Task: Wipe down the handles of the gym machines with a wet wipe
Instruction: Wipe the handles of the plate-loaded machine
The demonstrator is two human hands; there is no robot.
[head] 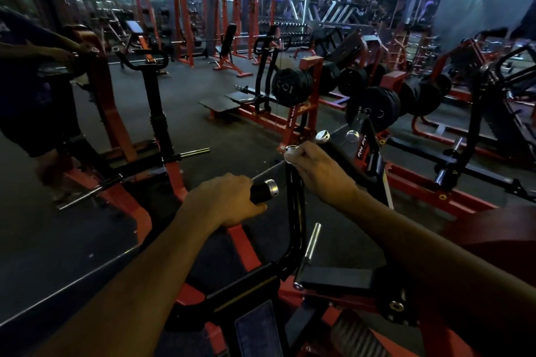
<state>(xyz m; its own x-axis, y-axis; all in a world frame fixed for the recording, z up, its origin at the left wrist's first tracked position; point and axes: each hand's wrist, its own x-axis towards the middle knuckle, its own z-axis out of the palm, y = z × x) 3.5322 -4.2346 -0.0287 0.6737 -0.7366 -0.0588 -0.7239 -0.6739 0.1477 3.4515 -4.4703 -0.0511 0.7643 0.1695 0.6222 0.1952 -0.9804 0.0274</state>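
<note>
My left hand [224, 203] grips a black rubber handle [261, 193] with a silver end cap, on a red and black gym machine in front of me. My right hand [316, 171] grips the upper handle [291, 151] of the same machine, just below its silver cap. A bit of white, perhaps the wet wipe [288, 158], shows under the fingers of my right hand; most of it is hidden. A third silver-capped handle [322, 136] sticks up just behind my right hand.
A large mirror [203, 124] stands right behind the machine and reflects the gym. Racks of black weight plates [293, 87] sit beyond. Another person [34, 90] stands at the left beside a red machine. A silver weight peg [313, 240] juts up below my right forearm.
</note>
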